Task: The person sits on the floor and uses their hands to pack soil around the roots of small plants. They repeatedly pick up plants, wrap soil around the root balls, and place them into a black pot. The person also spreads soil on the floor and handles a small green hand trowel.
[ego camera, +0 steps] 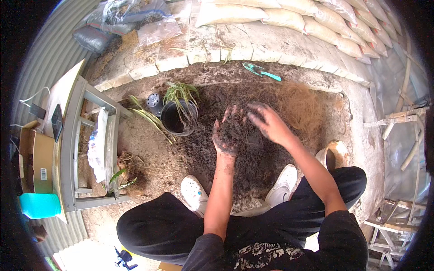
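Both hands are over a patch of dark potting soil (203, 152) on the ground. My left hand (226, 135) is palm up, coated in soil, its fingers spread and curled; dark soil lies on or just behind the palm, which I cannot separate. My right hand (266, 122) hovers to its right, slightly blurred, fingers apart and soiled, holding nothing visible. To the left stands a black plastic pot (169, 118) with a drooping leafy plant (181, 93) at its rim. A small black nursery pot (155, 103) lies beside it. Beyond the hands lies a turquoise hand trowel (268, 74).
Brown coir-like fibre (300, 105) is heaped at the right, above a round container (330, 155) near my knee. Long cut leaves (145, 117) lie left. A metal-framed table (73, 135) flanks the left side; stacked filled sacks (284, 17) stand behind the block edging (203, 56).
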